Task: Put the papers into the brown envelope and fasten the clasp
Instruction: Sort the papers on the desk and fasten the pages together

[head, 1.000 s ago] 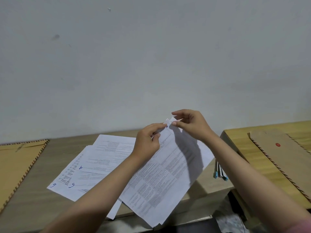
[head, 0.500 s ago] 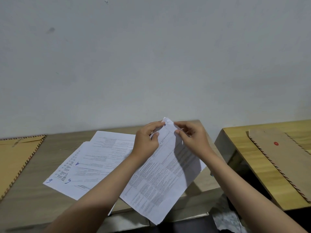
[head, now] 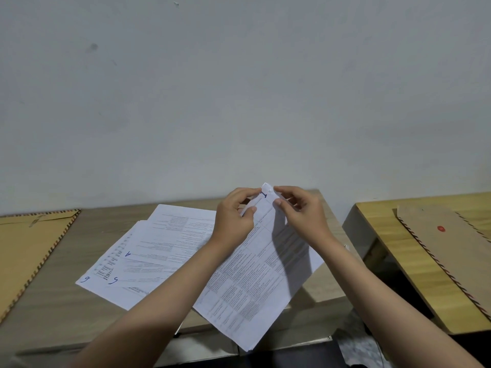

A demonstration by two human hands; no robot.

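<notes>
Both hands are up at the far corner of a stack of printed sheets (head: 255, 274), and it's a two-sided pinch. The left hand (head: 233, 221) has thumb and forefinger pressed together on the corner from the left, right by a handwritten blue "1". The right hand (head: 300, 213) nips the same corner from the right, fingertips (head: 277, 201) touching the paper's edge. That corner is lifted clear of the tabletop (head: 66, 301); from the two grips the stack slopes down toward the near edge, and its lowest corner hangs out past that edge.

More loose papers (head: 148, 251) lie flat on the tabletop to the left of the held stack, fanned and overlapping, with blue numbers 4, 5 and 6 on their near corners. The left forearm crosses over them.

The brown envelope (head: 24, 248) lies flat at the tabletop's left edge, with a striped border, well apart from both hands. Over on the right, a second tabletop (head: 385, 240), yellower wood, carries another brown envelope (head: 451, 251) with a red round clasp (head: 440, 228), also untouched, well to the right of the right-hand grip.
</notes>
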